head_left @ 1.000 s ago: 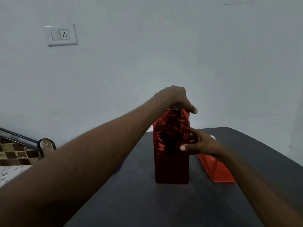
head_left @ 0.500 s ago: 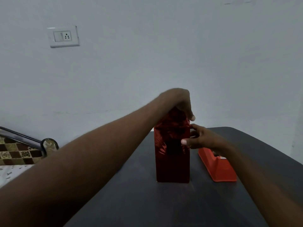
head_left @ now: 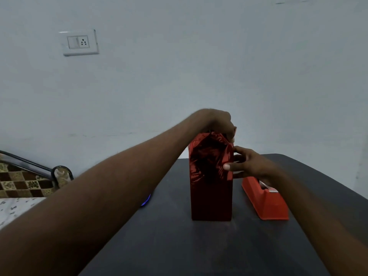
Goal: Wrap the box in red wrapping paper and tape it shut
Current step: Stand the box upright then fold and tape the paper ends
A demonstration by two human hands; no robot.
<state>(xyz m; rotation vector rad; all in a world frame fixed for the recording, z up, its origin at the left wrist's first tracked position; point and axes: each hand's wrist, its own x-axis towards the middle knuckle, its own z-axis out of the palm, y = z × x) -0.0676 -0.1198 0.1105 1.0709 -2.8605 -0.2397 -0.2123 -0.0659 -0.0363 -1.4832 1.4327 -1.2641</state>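
Left hand [head_left: 219, 122] lowered; dispenser [head_left: 265, 200] beside box [head_left: 211, 196].

The box [head_left: 211, 196] in red wrapping paper [head_left: 209, 156] is standing upright on the dark table [head_left: 179, 246]. The left hand [head_left: 219, 122] is gripping the crumpled paper at the top; the right hand [head_left: 249, 166] is pinching its right edge. An orange tape dispenser [head_left: 264, 200] is sitting just beside.

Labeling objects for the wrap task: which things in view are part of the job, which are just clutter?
Job:
- wrapped box, upright on the table
- left hand, gripping the paper at the top
- right hand, holding its right edge
- tape dispenser

Lying about:
- wall socket
- patterned bedding
- blue object, mostly hidden
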